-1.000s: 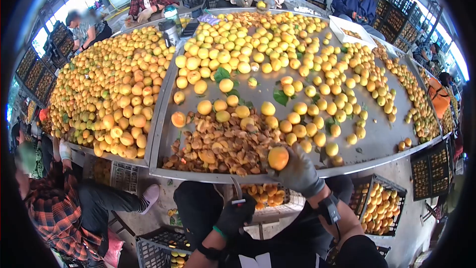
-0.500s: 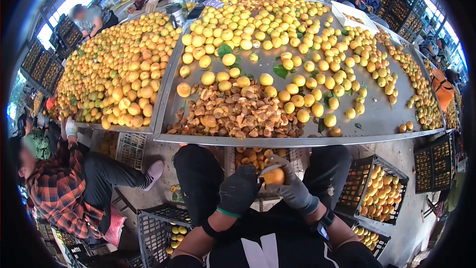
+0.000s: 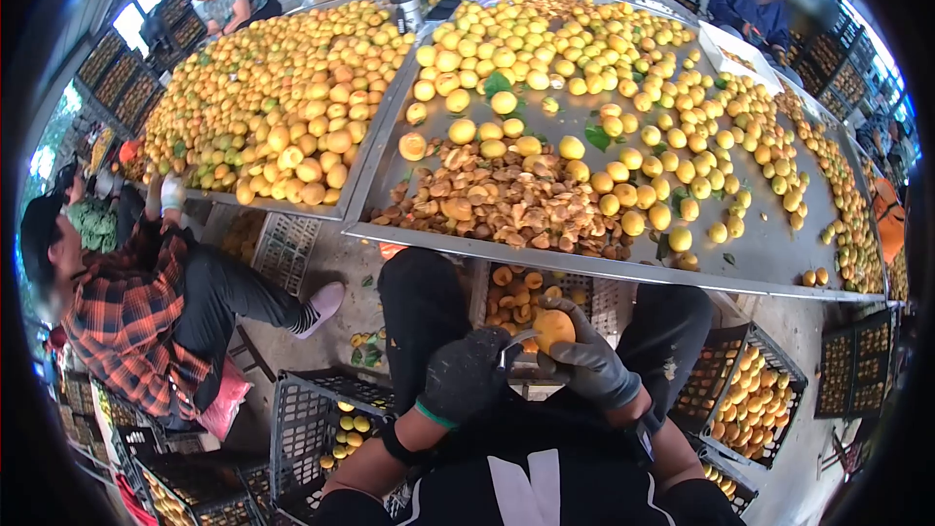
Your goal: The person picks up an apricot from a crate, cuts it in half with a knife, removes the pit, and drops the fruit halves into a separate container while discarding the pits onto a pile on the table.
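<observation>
Below near edge of grey sheet-metal table [image 3: 769, 248]: round orange apricot [image 3: 553, 328] clamped in grey-gloved right hand [image 3: 589, 370], black-gloved left hand [image 3: 466, 377] closed on small steel knife [image 3: 514, 343]; best cut along seam, thumb clear.

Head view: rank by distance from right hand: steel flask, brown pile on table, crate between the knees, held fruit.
1. held fruit, in right hand.
2. crate, just ahead, between knees.
3. brown pile, near edge of table.
4. steel flask, far end.
</observation>
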The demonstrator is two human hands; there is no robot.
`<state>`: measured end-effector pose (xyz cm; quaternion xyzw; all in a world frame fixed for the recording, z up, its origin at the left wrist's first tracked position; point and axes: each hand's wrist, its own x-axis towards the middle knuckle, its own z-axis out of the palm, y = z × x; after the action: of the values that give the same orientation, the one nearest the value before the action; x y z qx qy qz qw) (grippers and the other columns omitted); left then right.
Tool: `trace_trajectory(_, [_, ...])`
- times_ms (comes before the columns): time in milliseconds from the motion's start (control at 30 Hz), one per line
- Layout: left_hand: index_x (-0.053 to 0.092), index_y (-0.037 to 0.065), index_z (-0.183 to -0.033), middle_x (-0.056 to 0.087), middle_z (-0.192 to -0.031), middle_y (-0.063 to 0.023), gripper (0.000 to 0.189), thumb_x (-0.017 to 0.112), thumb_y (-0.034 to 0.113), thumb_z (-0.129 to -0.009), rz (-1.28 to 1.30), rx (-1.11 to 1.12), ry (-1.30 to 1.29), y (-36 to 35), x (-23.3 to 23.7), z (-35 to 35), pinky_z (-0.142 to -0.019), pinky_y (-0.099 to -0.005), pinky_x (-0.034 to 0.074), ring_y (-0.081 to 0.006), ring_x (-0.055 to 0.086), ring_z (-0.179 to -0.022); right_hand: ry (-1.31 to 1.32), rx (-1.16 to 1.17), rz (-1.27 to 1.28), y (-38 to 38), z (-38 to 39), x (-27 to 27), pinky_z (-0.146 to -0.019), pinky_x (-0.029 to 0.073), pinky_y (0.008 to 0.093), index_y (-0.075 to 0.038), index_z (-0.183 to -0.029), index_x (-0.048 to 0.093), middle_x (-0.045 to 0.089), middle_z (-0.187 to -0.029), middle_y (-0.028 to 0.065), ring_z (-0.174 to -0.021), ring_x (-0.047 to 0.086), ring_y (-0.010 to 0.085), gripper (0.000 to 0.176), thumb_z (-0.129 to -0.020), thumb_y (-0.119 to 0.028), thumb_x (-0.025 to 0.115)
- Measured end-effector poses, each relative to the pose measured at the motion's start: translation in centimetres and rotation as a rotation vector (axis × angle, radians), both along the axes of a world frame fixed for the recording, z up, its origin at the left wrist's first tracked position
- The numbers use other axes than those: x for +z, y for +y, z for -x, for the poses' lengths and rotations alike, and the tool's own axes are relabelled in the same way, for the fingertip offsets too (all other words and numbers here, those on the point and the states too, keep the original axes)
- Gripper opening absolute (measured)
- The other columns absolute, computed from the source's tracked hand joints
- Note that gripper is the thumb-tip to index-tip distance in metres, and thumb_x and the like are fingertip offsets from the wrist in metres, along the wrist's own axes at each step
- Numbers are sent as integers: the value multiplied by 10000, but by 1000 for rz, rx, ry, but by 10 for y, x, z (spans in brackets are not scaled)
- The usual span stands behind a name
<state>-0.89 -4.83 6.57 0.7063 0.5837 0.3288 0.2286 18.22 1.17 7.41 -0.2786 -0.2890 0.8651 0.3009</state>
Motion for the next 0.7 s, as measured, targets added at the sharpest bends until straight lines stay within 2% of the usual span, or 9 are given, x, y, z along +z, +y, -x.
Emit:
trace_trajectory(67, [603,73,-950,620,-867,-85,168,609,184,-825,-89,195,446,-6,2,9,-530,-366,502,-286,629,-624,-49,70,-37,-6,8,1,-544,395,222,-117,-1364,311,536,-964,85,-684,507,124,629,-814,-70,612])
trace_trajectory(200, [589,80,-952,619,-867,-94,225,673,181,-769,-22,195,466,-13,6,5,-515,-364,494,-277,627,-614,-117,33,42,-13,34,4,-540,416,229,-121,-1315,336,558,-953,90,-664,520,124,576,-815,-55,615])
trace_trajectory(300, [569,80,-960,619,-839,-111,258,709,160,-758,-71,71,123,-22,-2,8,-456,-333,461,-227,627,-593,-26,14,115,-9,32,-21,-611,471,252,-119,-1285,380,559,-1013,96,-721,556,146,562,-792,-40,637])
trace_trajectory(367, [550,65,-977,605,-809,-135,280,715,185,-786,873,-28,-926,-27,-2,16,-492,-334,473,-262,629,-626,91,28,140,-9,35,-27,-674,500,263,-116,-1289,388,560,-1048,98,-782,578,159,570,-786,-35,642])
trace_trajectory(433, [546,55,-975,604,-805,-136,280,714,190,-796,901,-38,-1018,-30,3,27,-516,-335,479,-273,632,-654,124,-54,-172,-11,40,-30,-852,495,295,-98,-1305,391,539,-1154,95,-975,582,191,609,-770,-71,682])
trace_trajectory(500, [543,45,-974,602,-801,-136,282,713,195,-807,939,-51,-1110,-29,6,29,-540,-336,484,-283,635,-681,142,-10,-119,-8,37,-21,-907,470,309,-86,-1309,393,524,-1190,92,-1039,562,199,616,-770,-88,693])
trace_trajectory(567, [541,42,-969,604,-825,-145,314,726,215,-784,198,88,-388,-23,7,21,-587,-364,499,-296,631,-719,115,35,-109,-8,35,-20,-916,483,319,-60,-1292,412,509,-1227,85,-1106,546,199,602,-779,-135,715])
trace_trajectory(667, [551,43,-1011,608,-843,-153,378,742,244,-753,-21,186,99,-22,7,15,-597,-381,503,-298,634,-738,66,7,-195,-11,33,-12,-851,515,290,-66,-1271,435,537,-1182,75,-1073,560,178,542,-798,-117,694])
trace_trajectory(700, [551,43,-1011,608,-843,-153,378,742,244,-753,-18,181,96,-22,5,13,-597,-381,503,-298,634,-738,62,3,-193,-14,32,-9,-851,515,290,-66,-1271,435,537,-1182,75,-1073,560,178,542,-798,-117,694])
